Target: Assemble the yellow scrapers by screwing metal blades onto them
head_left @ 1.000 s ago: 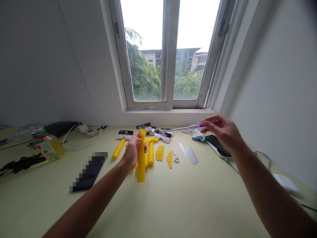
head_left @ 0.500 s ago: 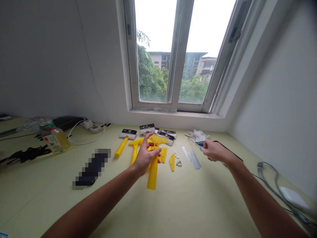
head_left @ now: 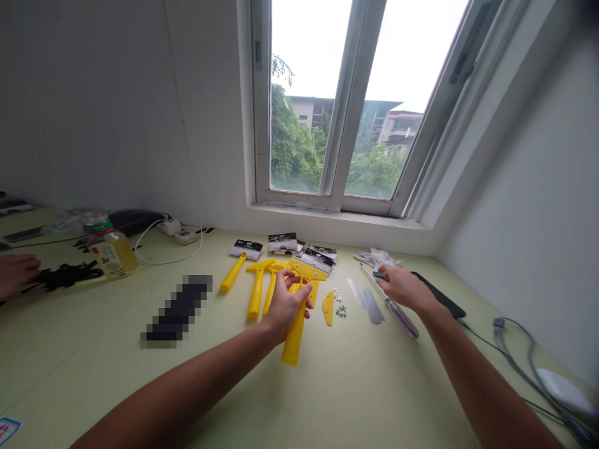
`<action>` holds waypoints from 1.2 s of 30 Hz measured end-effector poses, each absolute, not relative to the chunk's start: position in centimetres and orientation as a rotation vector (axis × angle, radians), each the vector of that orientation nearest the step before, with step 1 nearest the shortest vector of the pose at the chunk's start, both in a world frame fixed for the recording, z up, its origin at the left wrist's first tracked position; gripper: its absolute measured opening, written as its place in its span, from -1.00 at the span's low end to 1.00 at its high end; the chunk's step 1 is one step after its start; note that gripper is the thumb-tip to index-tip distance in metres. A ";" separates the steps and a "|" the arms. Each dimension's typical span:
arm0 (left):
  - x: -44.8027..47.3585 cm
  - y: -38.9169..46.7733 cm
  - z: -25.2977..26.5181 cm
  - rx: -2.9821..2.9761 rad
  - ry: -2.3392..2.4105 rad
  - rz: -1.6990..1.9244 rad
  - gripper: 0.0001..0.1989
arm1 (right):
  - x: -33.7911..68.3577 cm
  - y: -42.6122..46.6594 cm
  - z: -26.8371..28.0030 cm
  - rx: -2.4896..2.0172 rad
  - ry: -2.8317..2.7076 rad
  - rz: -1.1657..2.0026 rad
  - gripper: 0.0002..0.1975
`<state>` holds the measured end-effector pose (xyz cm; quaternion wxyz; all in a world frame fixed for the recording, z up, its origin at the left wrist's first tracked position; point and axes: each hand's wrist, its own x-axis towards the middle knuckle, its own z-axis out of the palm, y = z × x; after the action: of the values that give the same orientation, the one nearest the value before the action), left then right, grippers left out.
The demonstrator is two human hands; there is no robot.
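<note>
In my left hand (head_left: 287, 305) is a yellow scraper (head_left: 292, 343), its handle pointing toward me and its wide head away. The fingers wrap around the handle just below the head. My right hand (head_left: 397, 287) is closed at a small teal object (head_left: 380, 275), mostly hidden by the fingers. Beneath that hand a screwdriver (head_left: 401, 318) with a clear, purplish handle lies on the table, its shaft pointing to the white gloves (head_left: 377, 257). Between the hands are a yellow blade cover plate (head_left: 328, 308), small screws (head_left: 341, 311) and flat metal blades (head_left: 371, 305).
More yellow scraper handles (head_left: 255, 293) lie left of my left hand, before black-and-white packaging cards (head_left: 282, 242). A dark phone (head_left: 440, 293) and grey cables (head_left: 512, 349) are at right. A drink bottle (head_left: 110, 252) and another person's hand (head_left: 16, 274) are at left.
My right hand has let go of the screwdriver, which now rests on the table, and has moved to the teal object. The scraper has tilted slightly. Another person's hand has appeared at left.
</note>
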<state>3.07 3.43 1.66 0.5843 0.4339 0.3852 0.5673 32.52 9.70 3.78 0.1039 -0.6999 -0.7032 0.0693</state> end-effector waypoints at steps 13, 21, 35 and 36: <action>3.6 3.2 1.5 0.905 0.839 1.248 -0.61 | 22.4 18.7 -0.2 -2.001 -1.911 0.429 -0.67; 3.5 3.5 1.4 0.881 0.820 1.229 -0.64 | 22.9 18.0 0.4 -1.807 -1.720 0.661 -0.73; -0.7 8.7 9.8 0.873 0.559 1.637 -0.66 | 22.1 4.5 4.5 -1.087 -1.774 1.442 -0.64; -0.8 9.2 10.1 0.863 0.560 1.641 -0.67 | 21.6 4.2 4.6 -1.028 -1.781 1.495 -0.64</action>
<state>-0.82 9.23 10.05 0.5665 0.3671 0.2380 0.6983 21.64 4.21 4.57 0.2951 -0.3865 -0.6694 0.5617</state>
